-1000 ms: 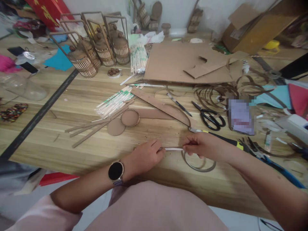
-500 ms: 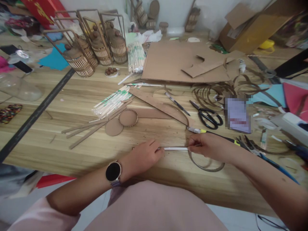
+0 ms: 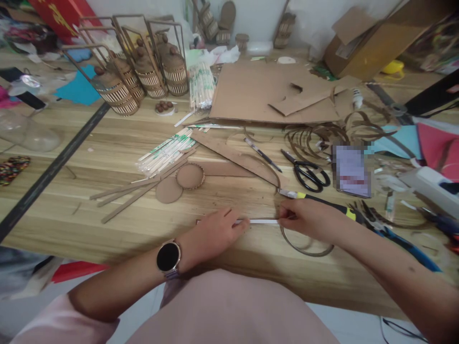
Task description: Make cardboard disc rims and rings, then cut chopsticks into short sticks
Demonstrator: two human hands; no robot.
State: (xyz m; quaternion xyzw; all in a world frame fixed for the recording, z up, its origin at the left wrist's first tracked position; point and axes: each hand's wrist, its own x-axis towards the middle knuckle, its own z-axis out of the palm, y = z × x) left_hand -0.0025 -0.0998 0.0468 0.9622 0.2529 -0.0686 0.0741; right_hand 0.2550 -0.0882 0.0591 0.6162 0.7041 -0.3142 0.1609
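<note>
A narrow strip with a white face (image 3: 263, 221) runs straight along the table between my two hands. My left hand (image 3: 215, 234), wearing a watch, lies flat over its left part, thumb pressed on the strip. At the other end, my right hand (image 3: 304, 217) is closed in a pinch on the strip. From beneath the right hand, a thin brown paper strip (image 3: 308, 253) loops round in a curl; where it joins the white part is hidden by the fingers. A utility knife (image 3: 322, 204) lies just behind my right hand.
Cardboard discs (image 3: 168, 189) and thin strips (image 3: 122, 203) lie left of centre. Black scissors (image 3: 310, 174), a pen (image 3: 263, 155) and pliers (image 3: 405, 243) are near the right arm. Packed sticks (image 3: 167, 153), a cardboard sheet (image 3: 251, 91) and lidded baskets (image 3: 116, 93) stand or lie farther back.
My left thumb has slid a little to the right along the strip, so less white shows between the hands. My right hand keeps its pinch in nearly the same place.
</note>
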